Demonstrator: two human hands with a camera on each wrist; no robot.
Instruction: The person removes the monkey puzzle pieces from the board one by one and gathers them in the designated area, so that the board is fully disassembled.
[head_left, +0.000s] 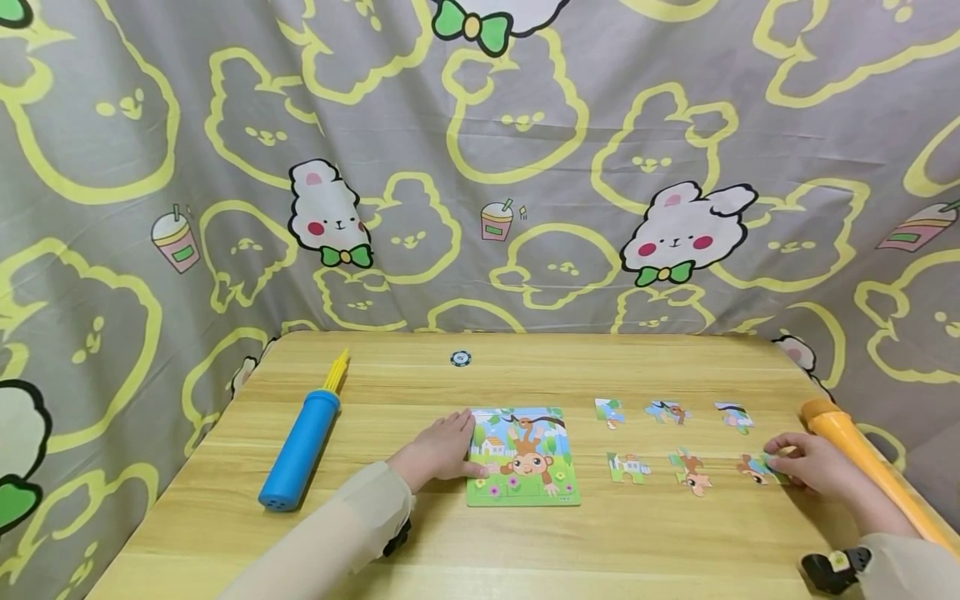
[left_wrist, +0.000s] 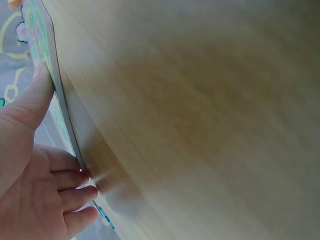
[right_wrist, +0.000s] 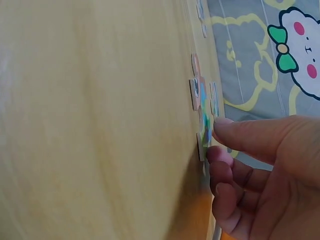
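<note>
Six pieces (head_left: 692, 472), two rows right of board (head_left: 525, 457), set apart, probably so each lifts singly. Left hand (head_left: 442, 450): fingers relaxed along board's left edge, thumb on top, seemingly steadying it. Right hand (head_left: 808, 461) pinches end piece (head_left: 757, 470) by right side, between thumb and fingertips; whether lifted off table (head_left: 525, 550), cannot tell.

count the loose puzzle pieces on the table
6 visible. Far row: left piece, middle piece, right piece. Near row: house piece, brown piece, and last piece, partly covered by the right hand, which might hide more.
</note>
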